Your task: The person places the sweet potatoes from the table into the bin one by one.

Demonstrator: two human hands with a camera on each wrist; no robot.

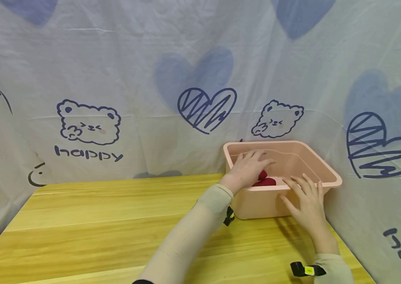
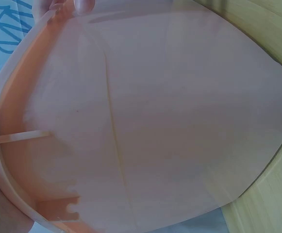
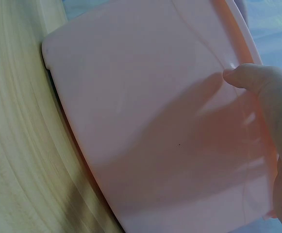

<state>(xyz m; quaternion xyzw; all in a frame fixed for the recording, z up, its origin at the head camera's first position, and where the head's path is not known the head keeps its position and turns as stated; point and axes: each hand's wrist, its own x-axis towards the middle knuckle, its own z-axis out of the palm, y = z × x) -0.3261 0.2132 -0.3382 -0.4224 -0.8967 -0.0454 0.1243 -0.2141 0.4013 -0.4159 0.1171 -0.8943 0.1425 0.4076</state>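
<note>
A pink plastic bin (image 1: pixel 264 205) stands at the right of the wooden table. My left hand (image 1: pixel 248 171) reaches over its front left corner, fingers spread inside above dark red items (image 1: pixel 265 182). These are partly hidden by the hand and front wall, and their kind cannot be made out. My right hand (image 1: pixel 308 203) holds the front rim near the right corner, with fingers over the edge and the thumb (image 3: pixel 250 77) against the outer wall. The left wrist view is mostly filled by the bin's outer wall (image 2: pixel 179 107).
The wooden tabletop (image 1: pixel 108 221) extends to the left of the bin. Behind and to the right hangs a pale cloth (image 1: pixel 143 79) printed with hearts and bears, close to the bin's back. A small black camera (image 1: pixel 306 269) is strapped on the right wrist.
</note>
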